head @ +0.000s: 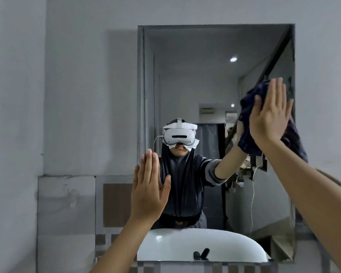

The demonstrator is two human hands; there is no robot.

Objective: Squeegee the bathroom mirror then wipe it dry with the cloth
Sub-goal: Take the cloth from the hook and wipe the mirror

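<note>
Nothing can be read anywhere in view. The white headset (179,136) reflected in the mirror (195,85) bears no legible brand or mark, and the pale panel (207,110) on the far wall in the reflection may carry print, but it is too small and blurred to tell

Right hand (269,117) covers the middle of the dark cloth (248,113). Both forearms cut off at the bottom edge. Mirror (195,79) clutter indistinct.
</note>
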